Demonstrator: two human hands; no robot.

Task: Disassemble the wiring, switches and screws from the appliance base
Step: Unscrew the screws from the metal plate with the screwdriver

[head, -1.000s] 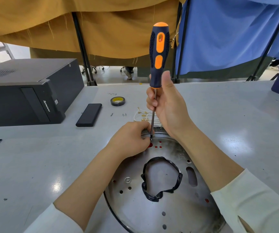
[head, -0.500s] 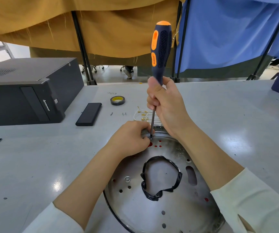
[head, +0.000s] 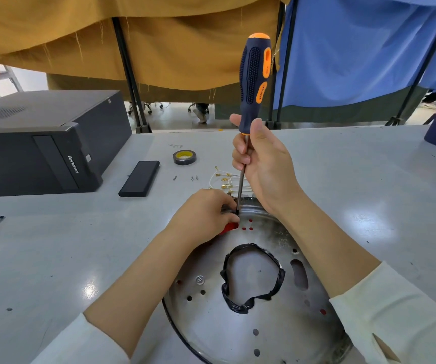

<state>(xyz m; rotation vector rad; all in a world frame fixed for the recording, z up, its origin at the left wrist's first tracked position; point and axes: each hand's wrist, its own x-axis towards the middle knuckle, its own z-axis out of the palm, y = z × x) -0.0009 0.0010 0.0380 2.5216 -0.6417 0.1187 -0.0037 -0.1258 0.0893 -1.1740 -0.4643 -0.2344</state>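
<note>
I see the appliance base [head: 253, 327], a round metal plate, lying on the grey surface [head: 54, 258]. My right hand [head: 264, 164] grips the screwdriver [head: 253, 82] upright, tip at the base's far rim. My left hand [head: 206, 214], fingers curled, pinches the rim just beside the tip.

The appliance base [head: 251, 324] is set nearest on the surface [head: 369, 193]; loose wiring [head: 222, 179] lies just behind it, a computer case [head: 41, 143] far left.
</note>
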